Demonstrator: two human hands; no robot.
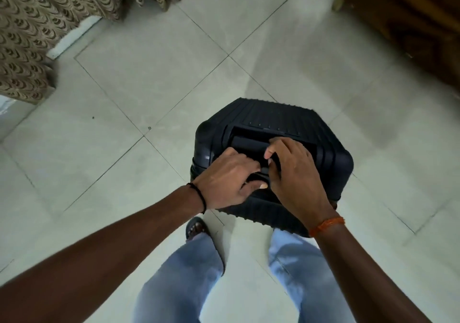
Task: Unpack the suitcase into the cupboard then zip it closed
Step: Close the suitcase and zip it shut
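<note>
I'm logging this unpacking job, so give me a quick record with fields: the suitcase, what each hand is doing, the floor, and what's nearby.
suitcase: dark ribbed hard-shell suitcase, standing upright on the floor, looks closed
left hand: left hand on the suitcase top, fingers curled at the carry handle
right hand: right hand gripping the same handle
floor: pale tiled floor
nearby: patterned curtain at upper left; wooden furniture at upper right

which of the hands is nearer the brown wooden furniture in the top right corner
Right. The right hand sits on the dark navy ribbed hard-shell suitcase on the brown wooden furniture side; the left hand lies farther away.
</note>
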